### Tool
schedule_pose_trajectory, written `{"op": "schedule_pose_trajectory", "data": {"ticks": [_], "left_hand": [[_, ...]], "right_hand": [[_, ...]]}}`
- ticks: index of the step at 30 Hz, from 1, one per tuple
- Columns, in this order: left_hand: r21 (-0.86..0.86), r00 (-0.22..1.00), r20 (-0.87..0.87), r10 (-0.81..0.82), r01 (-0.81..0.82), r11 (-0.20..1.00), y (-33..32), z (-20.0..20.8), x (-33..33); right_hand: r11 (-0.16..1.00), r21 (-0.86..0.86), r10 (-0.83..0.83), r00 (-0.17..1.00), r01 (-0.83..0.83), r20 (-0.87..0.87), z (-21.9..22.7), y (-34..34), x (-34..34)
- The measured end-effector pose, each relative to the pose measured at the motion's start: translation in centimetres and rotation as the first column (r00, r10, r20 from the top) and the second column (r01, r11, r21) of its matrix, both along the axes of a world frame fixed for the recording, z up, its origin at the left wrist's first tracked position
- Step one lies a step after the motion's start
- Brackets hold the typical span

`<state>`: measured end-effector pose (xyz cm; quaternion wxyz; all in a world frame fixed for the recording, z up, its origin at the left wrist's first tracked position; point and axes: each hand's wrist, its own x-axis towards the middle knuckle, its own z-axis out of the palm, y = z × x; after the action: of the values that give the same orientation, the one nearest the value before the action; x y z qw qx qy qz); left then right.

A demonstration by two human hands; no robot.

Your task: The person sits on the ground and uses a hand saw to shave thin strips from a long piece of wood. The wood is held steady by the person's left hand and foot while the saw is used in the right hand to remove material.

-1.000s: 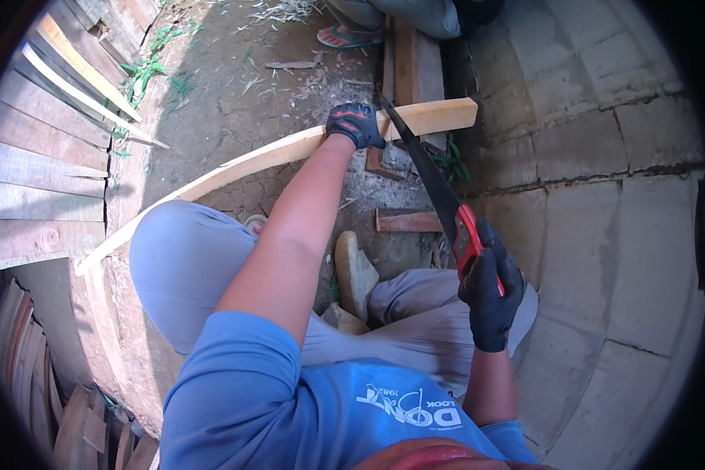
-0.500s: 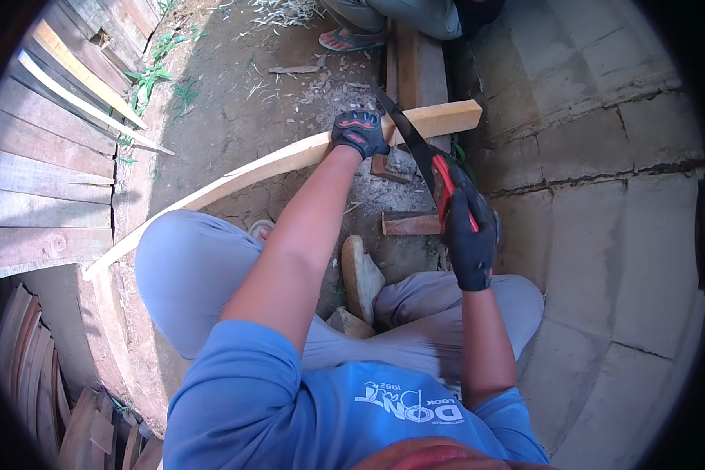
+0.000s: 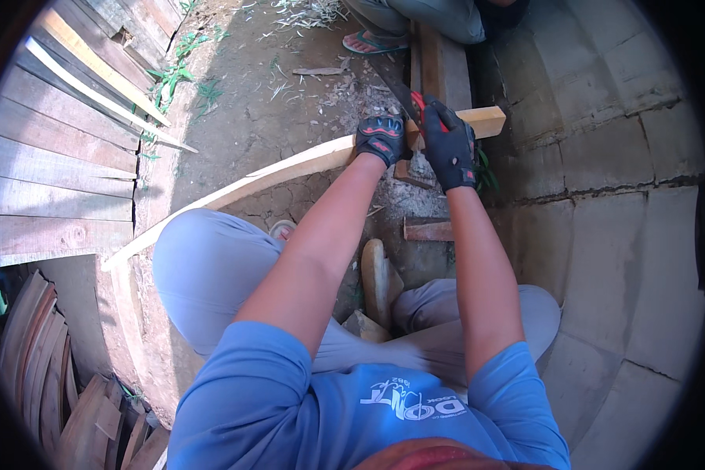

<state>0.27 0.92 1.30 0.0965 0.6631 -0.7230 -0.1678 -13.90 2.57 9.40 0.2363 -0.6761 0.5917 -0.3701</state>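
A long pale wooden plank [image 3: 290, 169] stretches from the lower left to the upper right, its right end over a block on the ground. My left hand [image 3: 381, 139], in a black glove with red trim, is closed round the plank near that end. Just right of it, my gloved right hand [image 3: 448, 147] grips the red handle of a handsaw [image 3: 399, 92]. The saw's dark blade crosses the plank and points away to the upper left. My right hand hides part of the handle and of the plank.
A concrete block wall [image 3: 603, 227] rises on the right. Beyond the plank another person's sandalled foot [image 3: 374, 43] rests by a thick timber beam [image 3: 449, 70]. Wooden boards [image 3: 63, 180] line the left side, with stacked curved planks [image 3: 35, 352] below. Shavings [image 3: 305, 19] litter the ground.
My right hand has pushed the saw forward and away, so its handle is now close to the plank. The left hand keeps its hold; the whole view has shifted slightly.
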Motion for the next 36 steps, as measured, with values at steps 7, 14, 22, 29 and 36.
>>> {"op": "schedule_pose_trajectory", "data": {"ticks": [7,14,22,29,36], "left_hand": [[-0.001,0.997,-0.043,0.066,-0.067,0.998,0.6,-0.4,-1.1],[-0.051,0.999,-0.031,0.007,-0.008,0.999,1.0,-0.3,-1.2],[-0.212,1.0,0.016,0.015,-0.011,0.977,0.3,-2.5,-1.1],[0.149,0.994,-0.075,-0.082,0.093,0.984,-3.2,-0.4,0.9],[0.277,0.979,-0.095,-0.179,0.199,0.94,-3.9,-1.7,2.5]], "right_hand": [[1.0,0.023,0.019,0.996,-0.017,-0.082,0.0,-1.4,-0.6],[1.0,0.008,-0.014,1.0,0.014,0.01,-2.4,2.9,-2.2],[0.997,0.062,0.017,0.968,-0.034,0.25,-2.3,3.7,-2.6],[0.999,0.047,0.017,0.995,-0.022,0.093,-0.6,7.2,-4.2],[0.992,0.12,-0.018,0.997,0.028,-0.08,5.7,18.7,-9.4]]}}
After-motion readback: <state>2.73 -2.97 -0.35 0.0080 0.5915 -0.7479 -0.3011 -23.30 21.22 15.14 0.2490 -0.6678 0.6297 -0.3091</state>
